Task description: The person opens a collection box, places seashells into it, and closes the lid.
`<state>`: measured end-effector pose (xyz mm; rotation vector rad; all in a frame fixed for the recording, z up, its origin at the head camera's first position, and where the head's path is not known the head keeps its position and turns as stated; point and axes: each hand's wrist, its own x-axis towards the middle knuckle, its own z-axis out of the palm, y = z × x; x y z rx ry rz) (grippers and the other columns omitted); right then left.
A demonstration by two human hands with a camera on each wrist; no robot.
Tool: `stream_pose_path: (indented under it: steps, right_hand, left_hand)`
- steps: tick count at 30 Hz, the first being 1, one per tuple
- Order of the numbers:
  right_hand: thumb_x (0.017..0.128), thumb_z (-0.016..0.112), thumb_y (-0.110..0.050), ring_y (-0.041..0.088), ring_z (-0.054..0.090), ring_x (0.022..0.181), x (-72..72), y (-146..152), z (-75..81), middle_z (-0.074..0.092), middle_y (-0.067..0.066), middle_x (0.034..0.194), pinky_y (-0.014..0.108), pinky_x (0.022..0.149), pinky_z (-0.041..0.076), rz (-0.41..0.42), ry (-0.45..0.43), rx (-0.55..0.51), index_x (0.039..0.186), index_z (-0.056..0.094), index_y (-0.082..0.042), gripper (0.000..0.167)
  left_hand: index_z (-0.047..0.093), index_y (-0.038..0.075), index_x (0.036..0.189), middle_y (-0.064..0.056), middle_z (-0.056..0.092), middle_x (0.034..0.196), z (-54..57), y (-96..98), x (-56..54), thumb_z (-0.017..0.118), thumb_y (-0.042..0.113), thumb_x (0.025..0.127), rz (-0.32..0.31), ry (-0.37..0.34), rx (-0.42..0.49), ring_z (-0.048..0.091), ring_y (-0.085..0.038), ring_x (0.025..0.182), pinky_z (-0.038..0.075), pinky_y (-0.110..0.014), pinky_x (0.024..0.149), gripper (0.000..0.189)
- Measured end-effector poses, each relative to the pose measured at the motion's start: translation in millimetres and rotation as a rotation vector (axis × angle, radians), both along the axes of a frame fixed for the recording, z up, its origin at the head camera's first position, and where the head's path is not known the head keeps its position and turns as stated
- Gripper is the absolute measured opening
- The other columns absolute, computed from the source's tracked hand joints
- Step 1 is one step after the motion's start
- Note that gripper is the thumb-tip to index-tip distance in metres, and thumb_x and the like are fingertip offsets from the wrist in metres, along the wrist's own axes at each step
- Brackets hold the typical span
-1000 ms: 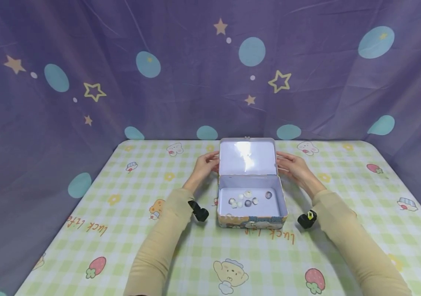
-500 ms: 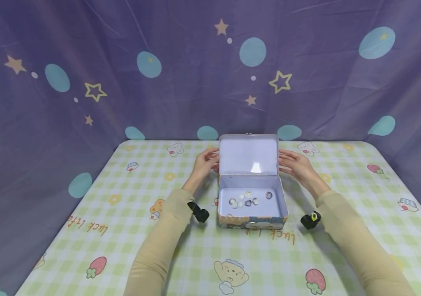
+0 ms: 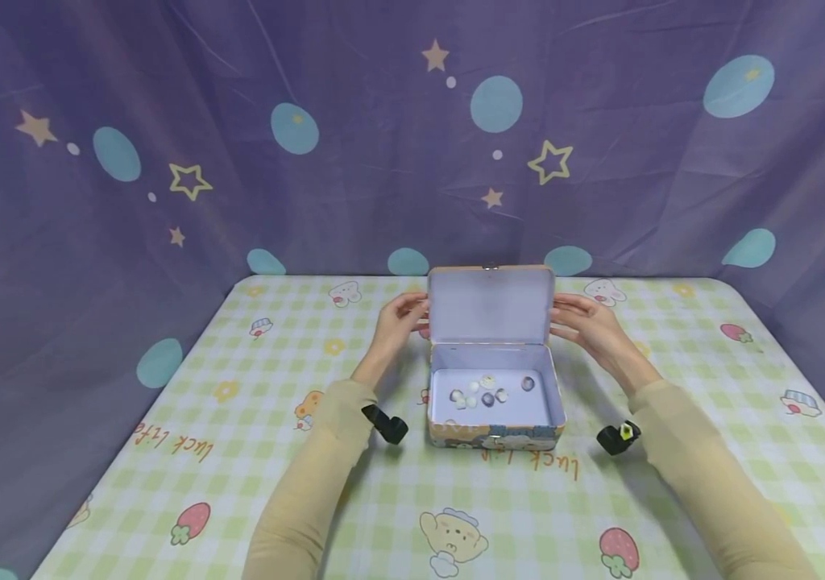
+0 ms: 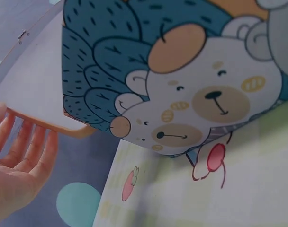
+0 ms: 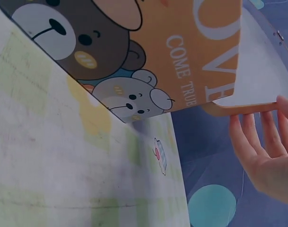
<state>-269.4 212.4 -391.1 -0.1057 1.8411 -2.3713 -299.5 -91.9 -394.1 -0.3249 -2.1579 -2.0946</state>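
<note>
In the head view, a rectangular tin box [image 3: 449, 441] with cartoon animals on its outside stands on the table, its hinged lid [image 3: 491, 306] raised close to upright. Several small rounded pieces, whitish and dark, lie on the pale floor inside; a dark piece [image 3: 528, 383] sits apart at the right. My left hand [image 3: 392, 329] holds the lid's left edge, with thumb and fingers [image 4: 37, 161] at the rim in the left wrist view. At the lid's right edge, my right hand [image 3: 595, 332] grips likewise, its fingers [image 5: 271, 137] against the orange rim.
A green-and-white checked tablecloth [image 3: 354, 499] printed with cartoons covers the table. Behind it hangs a purple curtain [image 3: 383, 161] with stars and blue dots. Black camera mounts [image 3: 387, 424] are worn at both wrists.
The lid has swung forward from leaning back to nearly upright, and the glare on its inside has gone. Both hands move along with it, the right one shifting slightly to the right.
</note>
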Motion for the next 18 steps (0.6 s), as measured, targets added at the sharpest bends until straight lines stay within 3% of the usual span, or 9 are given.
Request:
stream_pose_path:
  steps: [12,18]
  right_hand:
    - [0.086,0.057,-0.008,0.011,0.058,0.092,15.0,5,4.7,0.055,-0.001,0.103,0.027,0.083,0.046,0.048,0.038,0.033,0.109,0.048,-0.008,0.025]
    - [0.086,0.055,-0.004,0.011,0.058,0.092,24.5,8,6.4,0.058,-0.002,0.099,0.028,0.083,0.047,0.087,0.106,-0.021,0.103,0.056,-0.012,0.019]
  left_hand:
    - [0.057,-0.008,0.104,-0.016,0.059,0.097,11.3,-1.6,18.8,0.057,0.006,0.085,-0.006,0.019,0.048,0.059,-0.009,0.075,0.051,-0.031,0.073,0.024]
    - [0.057,-0.009,0.103,-0.019,0.059,0.098,16.2,-4.7,28.7,0.058,0.004,0.084,-0.025,0.038,0.037,0.059,-0.01,0.078,0.05,-0.03,0.076,0.023]
